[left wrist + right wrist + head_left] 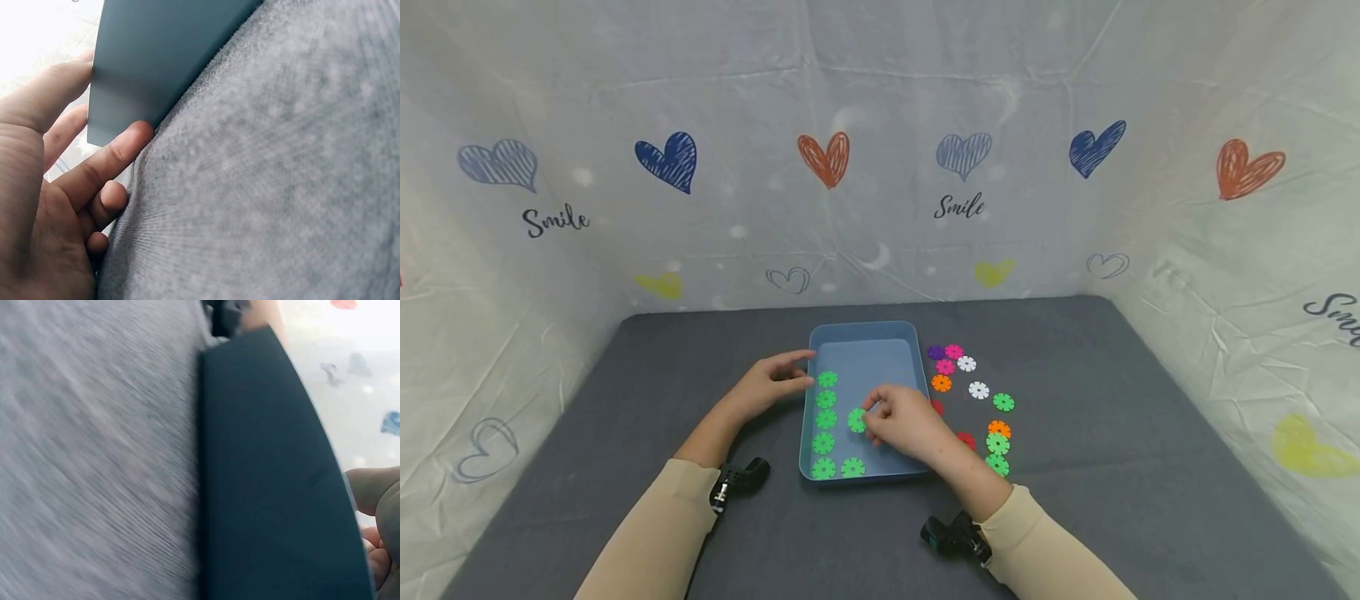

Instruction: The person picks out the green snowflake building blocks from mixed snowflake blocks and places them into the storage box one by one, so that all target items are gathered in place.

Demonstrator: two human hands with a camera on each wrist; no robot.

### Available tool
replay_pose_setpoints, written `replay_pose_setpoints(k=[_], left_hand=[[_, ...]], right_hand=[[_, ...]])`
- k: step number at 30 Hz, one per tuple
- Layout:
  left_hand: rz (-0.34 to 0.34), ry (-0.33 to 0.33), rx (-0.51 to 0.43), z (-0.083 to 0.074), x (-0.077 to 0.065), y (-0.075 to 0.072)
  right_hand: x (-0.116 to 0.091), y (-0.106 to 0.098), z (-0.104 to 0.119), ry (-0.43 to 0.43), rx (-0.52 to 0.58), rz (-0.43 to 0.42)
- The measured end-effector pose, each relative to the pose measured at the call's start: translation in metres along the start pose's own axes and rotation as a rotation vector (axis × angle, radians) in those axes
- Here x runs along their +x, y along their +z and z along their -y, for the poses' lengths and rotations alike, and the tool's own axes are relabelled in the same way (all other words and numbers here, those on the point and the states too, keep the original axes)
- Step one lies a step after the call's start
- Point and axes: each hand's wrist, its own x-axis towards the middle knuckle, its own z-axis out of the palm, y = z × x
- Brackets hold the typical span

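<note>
A blue-grey rectangular tray [880,360] lies on the table in the head view. Along its left side runs a column of several green snowflake-shaped discs [826,419], with one more green disc [853,467] beside the lowest. Over the tray, my right hand [904,423] pinches a green snowflake disc [856,420] between thumb and fingers. My left hand [766,387] touches the tray's left rim with loosely extended fingers. The left wrist view shows those fingers [134,140] against the tray's outer wall [153,56]. In the right wrist view, the tray wall hides most of the right hand [386,525].
Right of the tray lie loose discs: purple [936,352], pink [954,352], white [978,390], orange [942,383], red [966,439] and green [1003,402]. The dark grey tablecloth [1097,467] spreads around them. A cloth backdrop [880,75] with hearts hangs behind.
</note>
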Motion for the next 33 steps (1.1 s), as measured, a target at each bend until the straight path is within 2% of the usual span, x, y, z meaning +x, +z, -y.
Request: replay_pose_setpoints(k=[7,16,25,30,33], left_hand=[[-0.01,-0.008,0.0,0.0,0.001,0.001],[-0.014,-0.008,-0.002,0.001,0.002,0.0],[-0.001,-0.001,0.0,0.002,0.002,0.001],[0.0,-0.001,-0.004,0.003,0.002,0.002],[-0.002,-0.004,-0.007,0.003,0.002,0.002]], right_hand=[[-0.001,0.014,-0.004,0.013,-0.001,0.066],[0.0,0.016,-0.007,0.025,-0.007,0.086],[0.001,0.015,-0.009,-0.131,-0.228,0.094],[0.0,0.014,-0.009,-0.108,-0.224,0.103],[0.0,0.014,-0.008,-0.127,-0.235,0.111]])
